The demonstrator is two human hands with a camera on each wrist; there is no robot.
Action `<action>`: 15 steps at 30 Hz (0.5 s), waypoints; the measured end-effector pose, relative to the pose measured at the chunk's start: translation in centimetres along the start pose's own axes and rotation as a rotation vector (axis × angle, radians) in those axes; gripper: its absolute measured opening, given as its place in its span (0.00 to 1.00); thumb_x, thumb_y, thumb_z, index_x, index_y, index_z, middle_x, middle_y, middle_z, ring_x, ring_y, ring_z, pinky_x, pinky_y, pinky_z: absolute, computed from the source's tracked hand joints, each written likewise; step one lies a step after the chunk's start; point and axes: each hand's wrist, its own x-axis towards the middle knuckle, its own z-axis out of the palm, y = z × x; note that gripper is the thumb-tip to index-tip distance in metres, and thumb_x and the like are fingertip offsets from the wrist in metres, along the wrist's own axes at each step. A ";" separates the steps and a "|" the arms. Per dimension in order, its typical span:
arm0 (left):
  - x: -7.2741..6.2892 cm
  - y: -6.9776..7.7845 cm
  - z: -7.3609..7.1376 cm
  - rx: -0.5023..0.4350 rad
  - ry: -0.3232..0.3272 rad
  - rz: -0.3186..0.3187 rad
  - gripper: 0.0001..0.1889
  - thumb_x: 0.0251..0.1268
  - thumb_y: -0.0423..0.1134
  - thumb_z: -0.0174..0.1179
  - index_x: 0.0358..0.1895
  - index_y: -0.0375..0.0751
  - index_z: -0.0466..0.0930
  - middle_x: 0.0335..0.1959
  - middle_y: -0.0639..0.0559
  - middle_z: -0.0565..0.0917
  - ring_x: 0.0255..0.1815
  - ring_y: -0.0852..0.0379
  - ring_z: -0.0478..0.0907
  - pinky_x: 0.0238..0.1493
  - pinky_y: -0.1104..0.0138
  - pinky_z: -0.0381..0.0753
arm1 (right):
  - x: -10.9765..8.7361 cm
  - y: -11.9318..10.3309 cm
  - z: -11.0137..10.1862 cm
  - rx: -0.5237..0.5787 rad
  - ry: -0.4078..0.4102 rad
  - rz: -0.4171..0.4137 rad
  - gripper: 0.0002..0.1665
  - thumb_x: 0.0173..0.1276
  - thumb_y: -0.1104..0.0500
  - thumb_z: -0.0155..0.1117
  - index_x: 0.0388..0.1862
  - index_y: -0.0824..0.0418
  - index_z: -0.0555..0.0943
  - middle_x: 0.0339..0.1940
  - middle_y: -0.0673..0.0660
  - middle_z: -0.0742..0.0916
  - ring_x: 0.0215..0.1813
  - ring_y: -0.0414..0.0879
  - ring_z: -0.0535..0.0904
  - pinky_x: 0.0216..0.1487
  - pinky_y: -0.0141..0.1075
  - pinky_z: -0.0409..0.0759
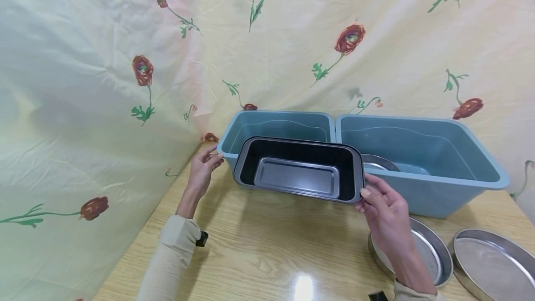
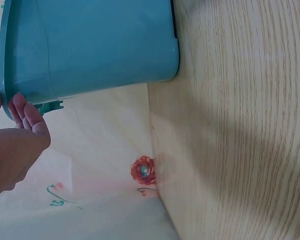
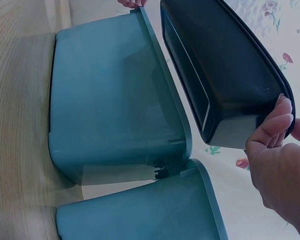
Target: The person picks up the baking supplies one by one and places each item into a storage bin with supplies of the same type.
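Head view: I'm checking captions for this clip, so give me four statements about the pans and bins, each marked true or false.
1. The right hand grips one end of the dark loaf pan. True.
2. The left hand grips the loaf pan too. False: the left hand holds the rim of the left bin.
3. A metal pan lies inside the right bin. True.
4. The loaf pan rests on the table. False: it is held up above the table.
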 end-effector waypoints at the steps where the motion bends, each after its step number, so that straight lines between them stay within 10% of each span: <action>1: 0.0 0.0 0.0 0.001 -0.001 0.003 0.23 0.75 0.26 0.58 0.70 0.23 0.70 0.35 0.55 0.83 0.37 0.60 0.81 0.47 0.72 0.81 | 0.1 0.0 0.0 -0.001 -0.001 -0.002 0.17 0.81 0.73 0.47 0.62 0.69 0.77 0.42 0.60 0.90 0.34 0.43 0.83 0.36 0.28 0.82; 15: 0.0 0.0 -0.1 -0.002 -0.010 0.006 0.23 0.75 0.26 0.57 0.70 0.24 0.70 0.35 0.55 0.83 0.37 0.60 0.81 0.49 0.71 0.81 | 1.0 0.3 0.8 0.063 0.019 -0.014 0.16 0.80 0.75 0.47 0.59 0.69 0.78 0.36 0.58 0.89 0.32 0.41 0.82 0.35 0.28 0.82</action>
